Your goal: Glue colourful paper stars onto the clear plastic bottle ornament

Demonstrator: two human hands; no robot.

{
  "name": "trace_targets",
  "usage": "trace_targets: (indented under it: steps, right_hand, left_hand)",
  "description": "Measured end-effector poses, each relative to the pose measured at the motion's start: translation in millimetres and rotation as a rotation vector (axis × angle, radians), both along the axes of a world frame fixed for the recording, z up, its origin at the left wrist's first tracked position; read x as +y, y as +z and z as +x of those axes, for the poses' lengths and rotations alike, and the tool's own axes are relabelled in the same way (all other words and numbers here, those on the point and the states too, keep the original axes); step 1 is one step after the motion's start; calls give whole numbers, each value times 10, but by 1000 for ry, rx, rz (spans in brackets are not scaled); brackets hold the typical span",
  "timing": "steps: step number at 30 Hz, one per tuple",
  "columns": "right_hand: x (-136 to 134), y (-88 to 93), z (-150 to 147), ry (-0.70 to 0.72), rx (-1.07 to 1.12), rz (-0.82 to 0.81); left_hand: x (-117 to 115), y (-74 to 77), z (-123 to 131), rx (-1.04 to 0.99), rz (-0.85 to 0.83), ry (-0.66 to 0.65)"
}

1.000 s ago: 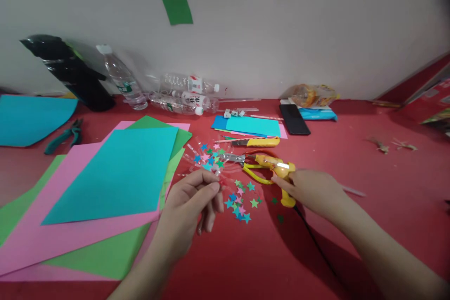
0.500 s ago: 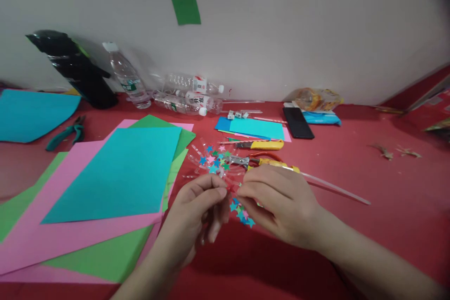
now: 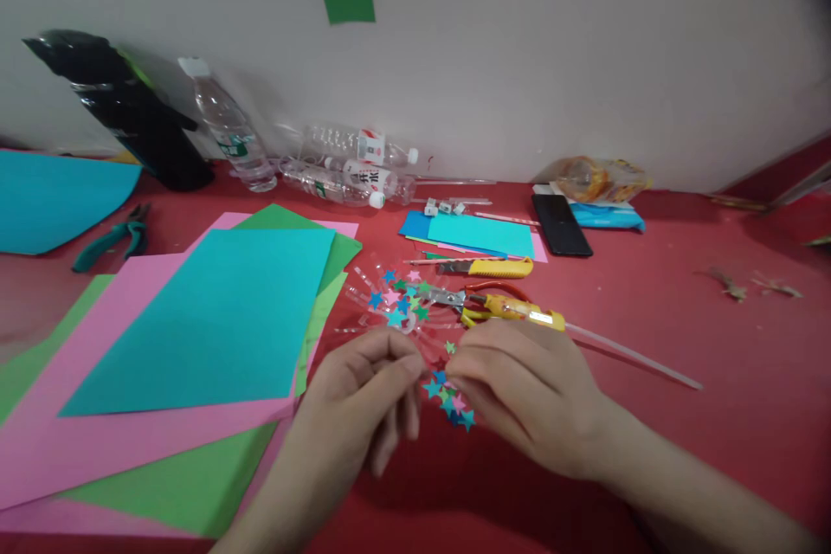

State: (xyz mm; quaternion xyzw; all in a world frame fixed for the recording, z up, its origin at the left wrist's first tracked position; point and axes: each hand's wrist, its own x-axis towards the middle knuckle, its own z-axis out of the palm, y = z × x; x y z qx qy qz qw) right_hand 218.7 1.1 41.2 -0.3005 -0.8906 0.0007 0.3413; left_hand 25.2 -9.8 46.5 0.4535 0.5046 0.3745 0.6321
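Observation:
My left hand (image 3: 367, 389) has its thumb and index finger pressed together; whatever may be between them is too small to make out. A short gap away, my right hand (image 3: 532, 389) pinches with thumb and forefinger, and a small dark red paper star (image 3: 440, 362) shows at its fingertips. Below the fingertips lies a little pile of paper stars (image 3: 447, 398) in blue, pink and green. Just beyond both hands, a clear plastic piece cut into splayed strips (image 3: 370, 277) carries several coloured stars (image 3: 402, 303).
Coloured paper sheets (image 3: 208, 320) cover the left side, with teal pliers (image 3: 113, 242) behind. A yellow cutter (image 3: 499, 267), yellow-handled tool (image 3: 523, 312) and phone (image 3: 562, 225) lie to the right. Plastic bottles (image 3: 344, 182) and a black bottle (image 3: 130, 112) stand or lie along the wall.
My hands have drawn slightly apart; the red star that was between both sets of fingertips is now beside the right ones. The view has shifted a little.

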Motion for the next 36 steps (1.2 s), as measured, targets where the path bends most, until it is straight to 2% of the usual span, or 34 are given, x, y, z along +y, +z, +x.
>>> trace_targets:
  steps: [3, 5, 8, 11, 14, 17, 19, 21, 30, 36]
  right_hand:
    - [66, 83, 22, -58, 92, -226]
    - [119, 142, 6, -77, 153, -404]
    - [178, 185, -49, -94, 211, -619]
    - [202, 149, -84, -101, 199, -670]
    - [216, 60, -69, -46, 148, -599]
    - [245, -25, -47, 9, 134, -542]
    - [272, -56, -50, 11, 151, -563]
    - [296, -63, -66, -9, 171, -662]
    - [327, 33, -135, -135, 407, -1356]
    - [360, 4, -156, -137, 506, -1513]
  left_hand:
    - [9, 21, -98, 383, 387, 173]
    - [15, -27, -142, 622, 560, 151]
    - [24, -147, -131, 841, 751, 79]
    - [33, -242, -62, 986, 867, 109]
    - [36, -286, -14, 1056, 932, 145]
    - [34, -307, -6, 1039, 974, 162]
    - [37, -323, -8, 1005, 968, 171]
    - [46, -343, -9, 963, 945, 171]
    - [41, -368, 4, 882, 919, 133]
    - [32, -319, 11, 870, 856, 133]
